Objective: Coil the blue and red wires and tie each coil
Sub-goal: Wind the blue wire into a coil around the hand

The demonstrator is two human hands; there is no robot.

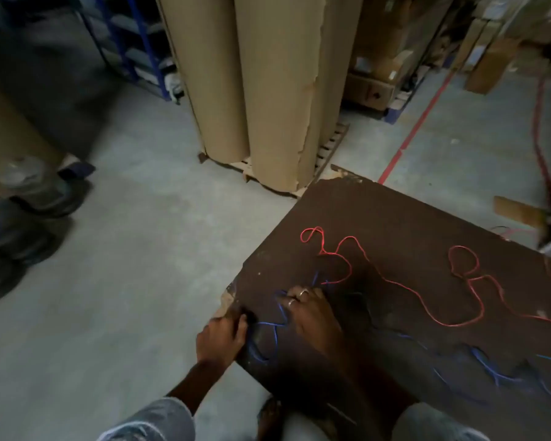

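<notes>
Both hands (223,337) (309,316) — blue wire (275,340), board edge (261,246)

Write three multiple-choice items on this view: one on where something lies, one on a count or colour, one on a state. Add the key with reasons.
1. Where does the red wire lie?
A. on the dark brown board
B. on the concrete floor
C. over the cardboard rolls

2. How many rings show on the right hand?
A. none
B. two
C. five

3. What state is the blue wire in?
A. coiled and tied
B. loose and spread out
C. wound on a spool

Key:
1 A: the red wire snakes across the dark brown board, beyond the hands.
2 B: two pale bands sit on the fingers of the right hand.
3 B: the blue wire runs in loose strands along the board's near side, with no coil or tie, while the left hand rests at the board's corner by its end.
</notes>
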